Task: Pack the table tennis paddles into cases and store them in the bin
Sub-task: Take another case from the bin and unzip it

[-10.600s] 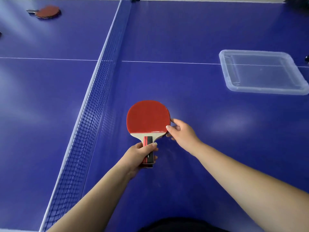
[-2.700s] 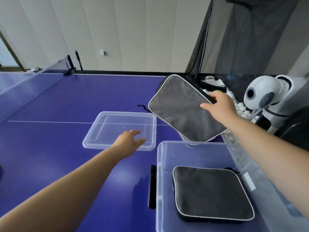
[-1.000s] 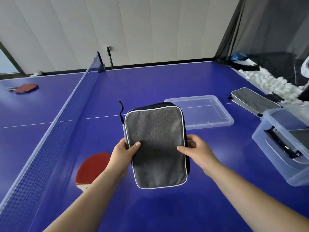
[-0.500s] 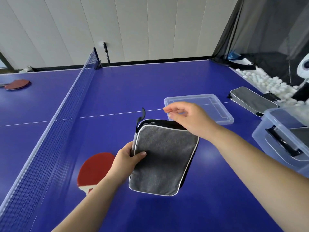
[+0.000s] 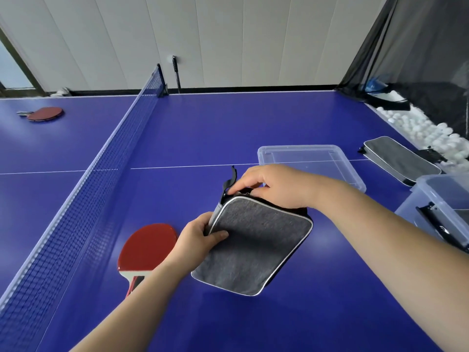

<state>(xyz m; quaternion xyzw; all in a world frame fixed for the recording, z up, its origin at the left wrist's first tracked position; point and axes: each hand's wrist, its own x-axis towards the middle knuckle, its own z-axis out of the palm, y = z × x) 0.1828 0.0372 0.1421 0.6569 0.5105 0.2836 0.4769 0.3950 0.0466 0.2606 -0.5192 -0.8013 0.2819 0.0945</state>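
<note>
While the left hand (image 5: 196,237) pinches the near-left edge of the grey felt rectangular case (image 5: 253,246), thumb on top, the right hand (image 5: 274,186) pinches at its far end, seemingly the zipper pull. Lying just left of the case, toward the net, the red rubber paddle (image 5: 147,246) is nearer the left hand, handle toward the table's near edge.

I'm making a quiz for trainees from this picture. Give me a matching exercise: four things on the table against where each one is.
Things:
1. gray case
2. near red paddle
3. far red paddle
4. clear lid

Places:
A. across the net, far left
B. held by both hands
C. beyond the right hand
D. beside the left hand, near the net

Pairs: 1-B, 2-D, 3-A, 4-C
</note>
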